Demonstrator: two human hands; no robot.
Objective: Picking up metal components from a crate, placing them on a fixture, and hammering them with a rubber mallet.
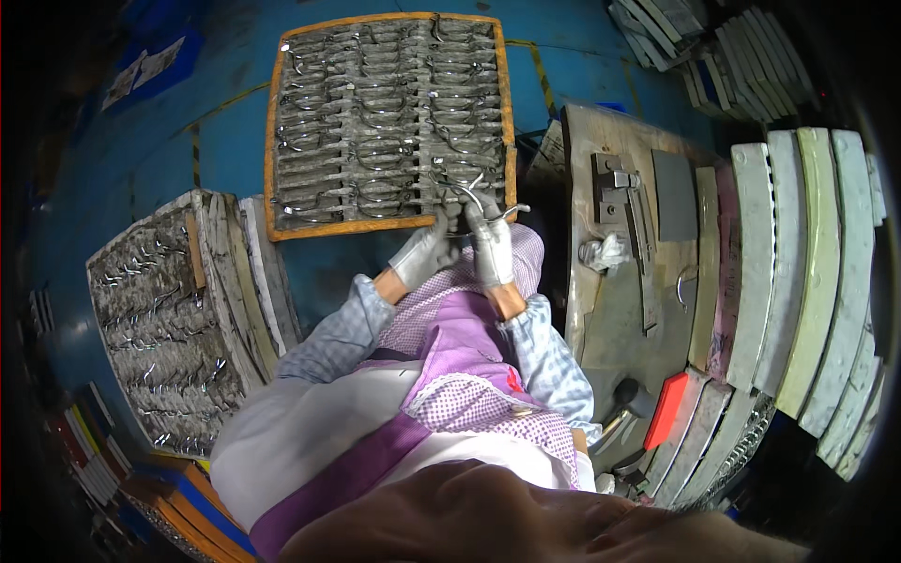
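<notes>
1. At nine o'clock, a grey padded tray (pixel 232 281) with rows of shiny curved pieces (pixel 220 370). Advisable to keep the left sleeve (pixel 330 328) away from these.
2. Just before twelve o'clock, an orange-rimmed tray (pixel 347 229), filled with similar pieces (pixel 381 214) in columns. For careful work, better to handle one piece at a time, without scraping the neighbours.
3. Near the lower rim, slightly left of twelve o'clock, the gloved left hand (pixel 424 253). Advisable to support lightly, without pushing. Fingers partly curled, not widely spread; contact with the metal impossible to tell.
4. Just beside, slightly past twelve o'clock, the gloved right hand (pixel 491 246). As judged, best to hold firmly and turn slowly. Fingers closed around a bright curved metal piece (pixel 514 210), with one end sticking out toward one o'clock.
5. Between two and three o'clock, a bench (pixel 584 131) with a metal fixture (pixel 615 192) and a crumpled white cloth (pixel 605 251), well apart from both hands.
</notes>
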